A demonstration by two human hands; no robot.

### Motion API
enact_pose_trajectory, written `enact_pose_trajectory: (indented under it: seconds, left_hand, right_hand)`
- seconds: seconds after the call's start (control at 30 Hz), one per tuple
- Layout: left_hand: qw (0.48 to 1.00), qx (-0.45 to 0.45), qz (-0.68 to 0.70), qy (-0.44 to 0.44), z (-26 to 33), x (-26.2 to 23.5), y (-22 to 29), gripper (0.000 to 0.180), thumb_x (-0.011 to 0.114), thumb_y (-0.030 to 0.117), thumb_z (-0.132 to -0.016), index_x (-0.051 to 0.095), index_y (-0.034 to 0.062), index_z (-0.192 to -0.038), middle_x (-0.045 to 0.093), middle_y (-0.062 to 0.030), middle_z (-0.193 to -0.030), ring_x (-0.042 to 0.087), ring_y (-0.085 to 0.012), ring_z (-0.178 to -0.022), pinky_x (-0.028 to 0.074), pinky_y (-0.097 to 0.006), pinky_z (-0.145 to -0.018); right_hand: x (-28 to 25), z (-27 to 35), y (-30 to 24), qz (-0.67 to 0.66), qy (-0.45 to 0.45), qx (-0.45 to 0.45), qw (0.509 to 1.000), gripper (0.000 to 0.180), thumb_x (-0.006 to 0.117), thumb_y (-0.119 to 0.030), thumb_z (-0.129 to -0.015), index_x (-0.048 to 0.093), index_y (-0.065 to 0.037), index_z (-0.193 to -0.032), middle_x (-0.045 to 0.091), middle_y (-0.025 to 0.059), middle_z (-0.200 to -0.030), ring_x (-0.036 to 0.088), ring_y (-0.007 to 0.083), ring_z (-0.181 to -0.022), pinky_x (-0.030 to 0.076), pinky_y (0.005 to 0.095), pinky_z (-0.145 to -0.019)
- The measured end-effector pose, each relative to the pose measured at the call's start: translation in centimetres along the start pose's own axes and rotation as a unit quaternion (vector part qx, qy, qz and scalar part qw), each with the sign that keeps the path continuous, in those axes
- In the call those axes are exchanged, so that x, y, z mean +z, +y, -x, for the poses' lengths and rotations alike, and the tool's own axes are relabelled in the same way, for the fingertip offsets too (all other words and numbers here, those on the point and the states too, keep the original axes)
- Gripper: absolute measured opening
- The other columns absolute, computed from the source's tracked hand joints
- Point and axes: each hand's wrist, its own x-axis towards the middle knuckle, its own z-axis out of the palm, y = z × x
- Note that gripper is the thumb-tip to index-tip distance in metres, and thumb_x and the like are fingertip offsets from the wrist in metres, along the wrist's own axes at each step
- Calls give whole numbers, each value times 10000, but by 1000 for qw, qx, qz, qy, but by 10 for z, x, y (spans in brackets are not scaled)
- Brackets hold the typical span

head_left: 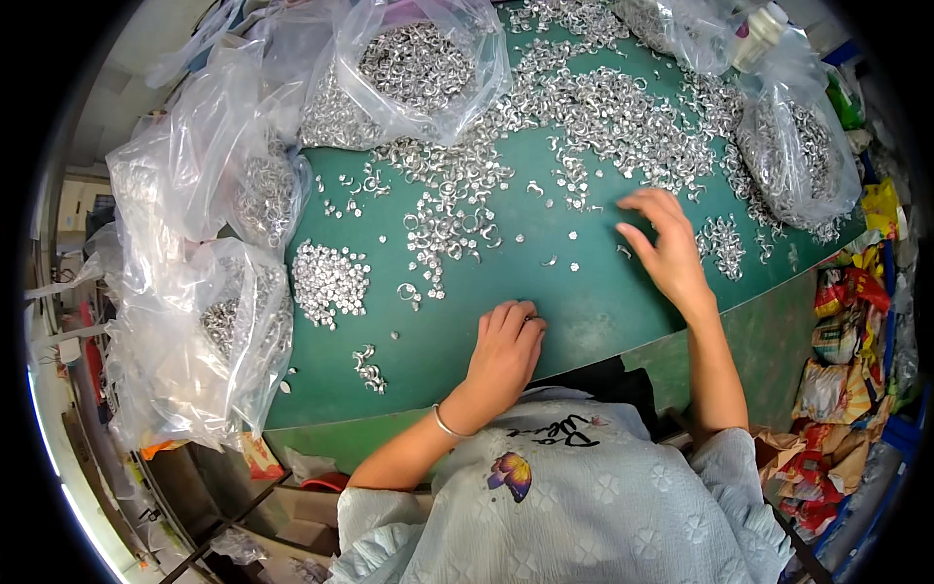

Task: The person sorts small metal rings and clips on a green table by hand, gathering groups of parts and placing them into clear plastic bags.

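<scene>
My left hand point(504, 352) rests near the table's front edge, its fingers curled together; what they hold, if anything, is hidden. A bracelet point(445, 422) circles that wrist. Over the table on the right, my right hand point(666, 248) is open, thumb and fingers apart. Beside its thumb lies a small curved silver piece point(624, 251). Beyond both hands, many curved silver metal pieces point(623, 117) spread across the green tabletop point(584, 321). Small round silver pieces point(329, 282) form a pile at the left. A smaller heap of silver pieces point(721, 245) lies right of my right hand.
Clear plastic bags of silver pieces stand at the back point(418, 68), along the left point(243, 311) and at the right point(798, 156). A white bottle point(761, 34) is at the far right. Colourful packages point(842, 321) lie beyond the table's right edge.
</scene>
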Motion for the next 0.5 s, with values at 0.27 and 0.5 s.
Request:
enact_pose_trajectory:
  seconds: [0.27,0.5]
  left_hand:
    - [998,-47,-8,27,10,-10,2,376,700,50,-770,572,40,-1124,520,-119,-1128,489,-324,-1078,371,-425,-877]
    - [997,-67,-14,17,1,-12,-2,423,708,73,-774,559,38,-1169,522,-125,-1147,488,-317,-1073,369,-409,-874]
  right_hand:
    - [24,2,4,71,-73,-34,994,127,683,-18,-757,587,-30,-839,558,104,-876,550,318,-877,449,408,-774]
    - [17,-20,-7,3,35,-47,998,186,700,3,-734,571,1,-867,567,118,-903,541,333,-899,449,402,-797]
